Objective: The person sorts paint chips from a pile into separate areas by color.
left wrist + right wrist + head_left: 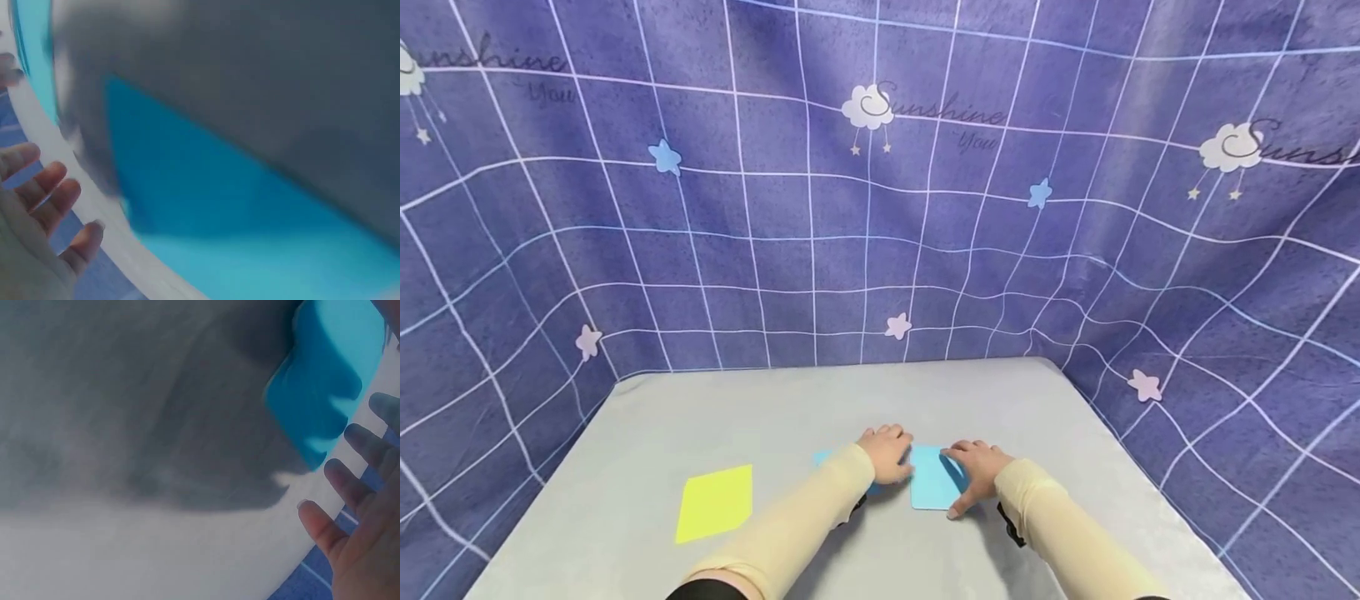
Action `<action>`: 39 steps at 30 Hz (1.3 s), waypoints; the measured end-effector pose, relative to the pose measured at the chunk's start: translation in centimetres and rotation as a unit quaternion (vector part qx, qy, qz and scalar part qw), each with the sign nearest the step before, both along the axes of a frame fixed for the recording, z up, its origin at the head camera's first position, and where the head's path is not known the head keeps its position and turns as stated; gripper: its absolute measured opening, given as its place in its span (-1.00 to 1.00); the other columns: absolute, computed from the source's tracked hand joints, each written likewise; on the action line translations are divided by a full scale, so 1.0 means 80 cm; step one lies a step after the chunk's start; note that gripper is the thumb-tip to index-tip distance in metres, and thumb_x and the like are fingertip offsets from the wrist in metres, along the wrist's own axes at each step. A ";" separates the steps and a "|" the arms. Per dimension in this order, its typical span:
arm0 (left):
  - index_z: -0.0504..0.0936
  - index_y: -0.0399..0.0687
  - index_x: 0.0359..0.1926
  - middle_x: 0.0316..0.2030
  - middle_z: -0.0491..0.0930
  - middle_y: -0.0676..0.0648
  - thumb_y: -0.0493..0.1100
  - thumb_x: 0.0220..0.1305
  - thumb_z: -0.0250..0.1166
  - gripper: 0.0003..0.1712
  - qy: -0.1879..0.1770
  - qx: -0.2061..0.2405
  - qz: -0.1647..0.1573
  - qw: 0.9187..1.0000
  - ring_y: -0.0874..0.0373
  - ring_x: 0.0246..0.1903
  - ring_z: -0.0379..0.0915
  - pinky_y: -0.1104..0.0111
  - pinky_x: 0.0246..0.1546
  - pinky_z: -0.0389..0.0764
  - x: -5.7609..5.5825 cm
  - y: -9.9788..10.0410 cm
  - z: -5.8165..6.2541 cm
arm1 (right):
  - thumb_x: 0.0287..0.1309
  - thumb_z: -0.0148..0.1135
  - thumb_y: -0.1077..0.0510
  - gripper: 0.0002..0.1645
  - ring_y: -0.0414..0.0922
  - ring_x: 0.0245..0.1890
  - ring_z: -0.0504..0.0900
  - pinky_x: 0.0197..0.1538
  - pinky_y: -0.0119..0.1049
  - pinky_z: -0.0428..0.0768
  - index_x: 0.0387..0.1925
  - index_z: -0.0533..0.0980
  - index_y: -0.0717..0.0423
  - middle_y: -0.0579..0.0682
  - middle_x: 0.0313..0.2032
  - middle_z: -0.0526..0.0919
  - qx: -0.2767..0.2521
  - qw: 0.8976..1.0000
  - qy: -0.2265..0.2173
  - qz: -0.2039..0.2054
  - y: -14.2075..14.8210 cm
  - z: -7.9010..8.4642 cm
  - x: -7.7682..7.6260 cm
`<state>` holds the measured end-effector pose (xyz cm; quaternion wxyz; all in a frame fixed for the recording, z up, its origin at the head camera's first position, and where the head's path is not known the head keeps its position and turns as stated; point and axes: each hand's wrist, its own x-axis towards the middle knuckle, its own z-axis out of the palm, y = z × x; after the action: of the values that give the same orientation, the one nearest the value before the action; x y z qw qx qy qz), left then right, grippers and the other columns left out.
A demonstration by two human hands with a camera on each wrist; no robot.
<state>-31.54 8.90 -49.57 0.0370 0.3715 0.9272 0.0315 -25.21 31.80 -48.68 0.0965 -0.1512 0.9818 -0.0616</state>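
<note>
Blue paper sheet [934, 479] lies flat near front edge of grey tabletop [775, 408], between both hands. Left hand [889, 452] presses its left part, right hand [979, 471] its right edge, fingers flat. Yellow sheet [716, 502] well apart, leftward.

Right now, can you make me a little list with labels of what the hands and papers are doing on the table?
left hand: rests on the blue paper's left part, fingers look relaxed
right hand: lies flat on the blue paper's right side, fingers straight
blue paper: lies on the table between both hands, partly hidden under them
yellow paper: lies flat, off to the left, nobody touches it
table: grey cover
backdrop: purple cloth with white grid, stars and clouds
</note>
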 end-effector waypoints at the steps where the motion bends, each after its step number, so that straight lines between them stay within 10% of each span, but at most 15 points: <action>1: 0.42 -0.09 0.45 0.30 0.45 -0.12 0.16 0.51 0.16 -0.34 0.005 0.003 0.011 1.000 -0.03 0.33 0.34 -0.01 0.32 0.36 -0.005 -0.011 -0.001 | -0.25 0.68 -0.36 0.24 0.23 0.34 0.40 0.32 0.29 0.35 0.43 0.41 0.06 0.14 0.35 0.45 -0.001 1.000 0.001 0.004 -0.005 0.001 -0.003; 8: 0.41 -0.12 0.46 0.35 0.41 -0.20 0.20 0.46 0.20 -0.27 -0.026 -0.003 0.083 0.996 -0.13 0.38 0.28 -0.10 0.37 0.27 -0.024 -0.074 -0.004 | -0.19 0.65 -0.35 0.22 0.25 0.32 0.40 0.31 0.33 0.34 0.45 0.39 0.09 0.18 0.31 0.46 0.001 0.999 0.003 0.050 -0.043 0.008 -0.020; 24: 0.45 -0.08 0.42 0.12 0.50 -0.07 0.56 -0.21 0.55 0.27 -0.019 -0.040 0.101 0.994 0.06 0.13 0.43 0.14 0.20 0.48 0.005 -0.154 -0.005 | -0.20 0.64 -0.37 0.20 0.17 0.29 0.45 0.26 0.19 0.42 0.41 0.43 0.12 0.14 0.29 0.49 -0.014 0.992 0.018 0.121 -0.155 -0.005 -0.050; 39: 0.56 -0.11 0.19 -0.19 0.36 0.03 0.48 -0.32 0.65 0.13 -0.024 -0.013 0.106 0.994 0.17 -0.19 0.29 0.29 -0.06 0.48 0.015 -0.160 -0.003 | -0.25 0.69 -0.31 0.22 0.17 0.25 0.46 0.22 0.25 0.44 0.41 0.41 0.12 0.11 0.30 0.45 -0.035 0.990 0.012 0.137 -0.177 -0.009 -0.054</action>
<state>-30.34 -3.90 -49.83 0.0603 0.2699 0.9605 0.0318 -29.53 17.61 -49.40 0.0864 -0.2887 0.9501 -0.0807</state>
